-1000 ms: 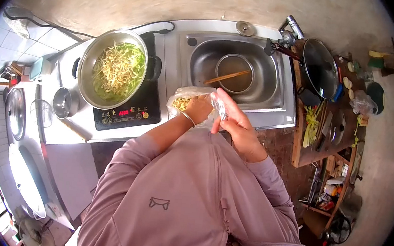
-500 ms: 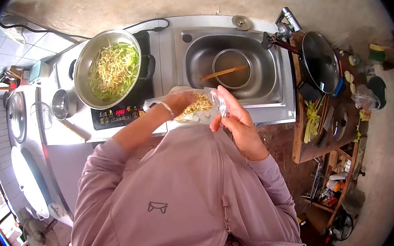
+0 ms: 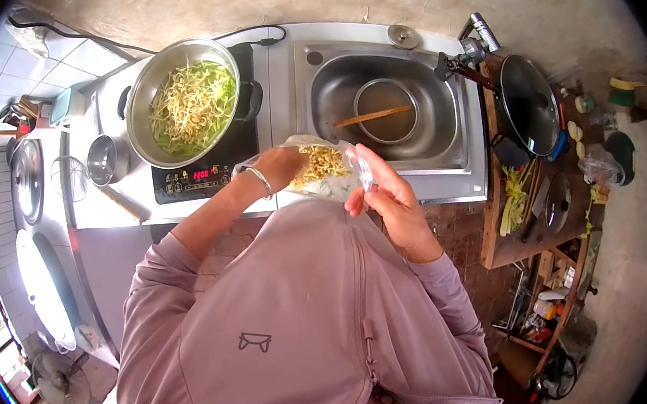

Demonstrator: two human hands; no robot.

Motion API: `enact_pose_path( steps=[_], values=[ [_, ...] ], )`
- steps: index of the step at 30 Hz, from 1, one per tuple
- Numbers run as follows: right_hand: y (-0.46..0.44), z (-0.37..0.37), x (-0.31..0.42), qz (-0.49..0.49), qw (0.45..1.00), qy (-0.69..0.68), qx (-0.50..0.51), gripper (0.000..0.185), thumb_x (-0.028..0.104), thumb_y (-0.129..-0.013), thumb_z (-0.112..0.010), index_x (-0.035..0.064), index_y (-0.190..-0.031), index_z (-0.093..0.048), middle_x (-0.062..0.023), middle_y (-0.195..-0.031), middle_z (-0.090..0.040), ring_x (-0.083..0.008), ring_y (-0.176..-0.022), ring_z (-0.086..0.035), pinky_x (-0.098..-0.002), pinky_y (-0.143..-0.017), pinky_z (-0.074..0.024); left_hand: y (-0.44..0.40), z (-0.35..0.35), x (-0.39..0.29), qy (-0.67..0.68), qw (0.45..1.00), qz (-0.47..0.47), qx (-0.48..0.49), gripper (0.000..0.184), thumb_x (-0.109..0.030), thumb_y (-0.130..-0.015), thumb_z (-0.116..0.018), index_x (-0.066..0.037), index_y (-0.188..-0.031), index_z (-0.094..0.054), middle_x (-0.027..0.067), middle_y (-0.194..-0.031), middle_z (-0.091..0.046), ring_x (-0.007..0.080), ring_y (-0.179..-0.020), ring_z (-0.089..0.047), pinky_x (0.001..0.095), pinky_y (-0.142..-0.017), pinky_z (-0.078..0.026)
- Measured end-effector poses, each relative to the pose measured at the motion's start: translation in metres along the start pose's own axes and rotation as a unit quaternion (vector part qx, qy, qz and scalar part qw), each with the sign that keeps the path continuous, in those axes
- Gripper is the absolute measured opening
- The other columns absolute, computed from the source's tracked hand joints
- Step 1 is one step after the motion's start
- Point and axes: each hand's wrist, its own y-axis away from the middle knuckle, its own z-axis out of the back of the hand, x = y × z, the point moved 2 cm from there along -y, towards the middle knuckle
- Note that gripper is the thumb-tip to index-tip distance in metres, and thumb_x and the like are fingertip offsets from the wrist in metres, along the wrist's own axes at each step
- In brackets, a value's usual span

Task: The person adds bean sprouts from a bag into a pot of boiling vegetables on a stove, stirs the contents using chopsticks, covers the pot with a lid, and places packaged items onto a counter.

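Observation:
A clear plastic bag (image 3: pixel 332 189) of bean sprouts (image 3: pixel 322 164) is spread open between my hands, in front of the sink. My left hand (image 3: pixel 280 168), with a bangle at the wrist, is at the bag's left side beside the sprouts. Its fingers are curled down, and what they hold is hidden. On the other side, my right hand (image 3: pixel 390 193) pinches the bag's right edge between thumb and fingers. To the left, a large steel pot (image 3: pixel 138 126) holds more sprouts over pale green vegetable strips. It stands on an induction cooker (image 3: pixel 245 144) with a lit red display.
Chopsticks (image 3: pixel 370 117) rest across a round bowl (image 3: pixel 359 96) of liquid in the steel sink (image 3: pixel 321 77). A small saucepan (image 3: pixel 107 159) sits left of the cooker. At right, a wooden table (image 3: pixel 501 254) bears a wok (image 3: pixel 524 97), a knife (image 3: pixel 535 211) and leafy stalks (image 3: pixel 514 201).
My left hand has drawn back to the left from the sprouts, so more of them show in the bag. My right hand keeps its hold. The view has shifted slightly.

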Motion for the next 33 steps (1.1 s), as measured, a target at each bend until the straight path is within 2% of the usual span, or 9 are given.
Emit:
enact_pose_path(
  steps=[6,11,13,16,17,18,20,23,33],
  values=[
    [0.003,-0.001,0.002,0.007,1.0,0.011,-0.008,0.054,-0.003,-0.079,-0.035,0.0026,-0.132,-0.027,-0.0098,-0.13,-0.037,-0.0134,-0.076,-0.055,-0.0257,-0.066,-0.0446,0.0,0.018,-0.006,0.257,0.964,0.065,-0.013,0.021,-0.007,-0.074,-0.054,-0.005,-0.094,-0.06,0.0167,-0.089,-0.06,0.0281,-0.079,-0.058,0.0315,-0.071,-0.046],
    [-0.002,-0.003,0.0,0.011,1.0,-0.018,-0.005,0.053,-0.001,-0.08,-0.037,0.0022,-0.131,-0.028,-0.0103,-0.13,-0.037,-0.0153,-0.078,-0.055,-0.0253,-0.066,-0.0443,0.018,0.065,-0.005,0.384,0.919,0.082,-0.037,0.023,-0.005,-0.073,-0.055,0.0,-0.095,-0.059,0.0086,-0.078,-0.061,0.0144,-0.064,-0.058,0.0258,-0.059,-0.047],
    [-0.004,-0.005,0.0,0.009,1.0,-0.018,-0.005,0.052,-0.001,-0.08,-0.037,0.0024,-0.131,-0.028,-0.0104,-0.13,-0.037,-0.0158,-0.08,-0.055,-0.0256,-0.067,-0.0443,0.024,0.084,-0.008,0.472,0.875,0.107,-0.025,0.026,-0.004,-0.075,-0.055,0.003,-0.1,-0.055,0.0025,-0.076,-0.059,0.01,-0.064,-0.057,0.0206,-0.052,-0.046],
    [-0.007,-0.006,-0.001,0.002,0.999,-0.037,-0.005,0.051,0.001,-0.081,-0.038,0.0028,-0.131,-0.028,-0.0104,-0.13,-0.037,-0.0165,-0.082,-0.055,-0.0263,-0.067,-0.0441,0.031,0.099,0.001,0.572,0.803,0.139,-0.091,0.028,0.0,-0.078,-0.05,0.001,-0.106,-0.051,0.0064,-0.081,-0.058,0.009,-0.066,-0.057,0.0203,-0.05,-0.047],
    [-0.008,-0.007,-0.001,-0.001,0.998,-0.056,-0.005,0.051,0.001,-0.082,-0.039,0.0032,-0.131,-0.028,-0.0104,-0.13,-0.037,-0.0167,-0.084,-0.054,-0.0267,-0.068,-0.044,0.034,0.101,0.017,0.538,0.824,0.148,-0.097,0.027,0.0,-0.08,-0.049,0.0,-0.107,-0.05,0.0068,-0.084,-0.058,0.0098,-0.067,-0.057,0.0199,-0.051,-0.047],
    [-0.009,-0.008,-0.001,-0.003,0.998,-0.056,-0.002,0.051,0.001,-0.082,-0.039,0.0032,-0.131,-0.028,-0.0104,-0.13,-0.037,-0.0167,-0.084,-0.054,-0.0267,-0.068,-0.044,0.04,0.116,0.012,0.622,0.757,0.166,-0.113,0.026,-0.001,-0.082,-0.048,-0.001,-0.108,-0.05,0.006,-0.085,-0.059,0.0098,-0.067,-0.057,0.0189,-0.053,-0.048],
    [-0.011,-0.009,0.001,-0.008,0.997,-0.07,-0.006,0.05,0.002,-0.082,-0.038,0.004,-0.131,-0.028,-0.0102,-0.13,-0.036,-0.0164,-0.085,-0.054,-0.027,-0.068,-0.0437,0.052,0.137,0.028,0.604,0.764,0.161,-0.162,0.023,-0.002,-0.082,-0.05,0.002,-0.105,-0.05,0.0081,-0.088,-0.058,0.0125,-0.068,-0.058,0.021,-0.055,-0.049],
    [-0.012,-0.011,0.002,-0.016,0.998,-0.06,-0.01,0.049,0.003,-0.083,-0.038,0.0043,-0.131,-0.029,-0.0097,-0.131,-0.036,-0.0163,-0.085,-0.054,-0.0267,-0.068,-0.0434,0.068,0.159,0.071,0.655,0.702,0.157,-0.231,0.021,-0.002,-0.082,-0.051,0.0,-0.103,-0.051,0.0064,-0.086,-0.058,0.0125,-0.068,-0.057,0.0213,-0.057,-0.048],
    [-0.014,-0.022,0.002,-0.019,0.998,-0.052,-0.035,0.048,0.001,-0.084,-0.036,0.0038,-0.131,-0.029,-0.0088,-0.131,-0.036,-0.0151,-0.083,-0.054,-0.026,-0.067,-0.0431,0.088,0.168,0.182,0.475,0.761,0.263,-0.356,0.024,-0.006,-0.081,-0.052,0.001,-0.104,-0.054,0.0063,-0.088,-0.058,0.0116,-0.069,-0.057,0.0255,-0.055,-0.05]
  ],
)
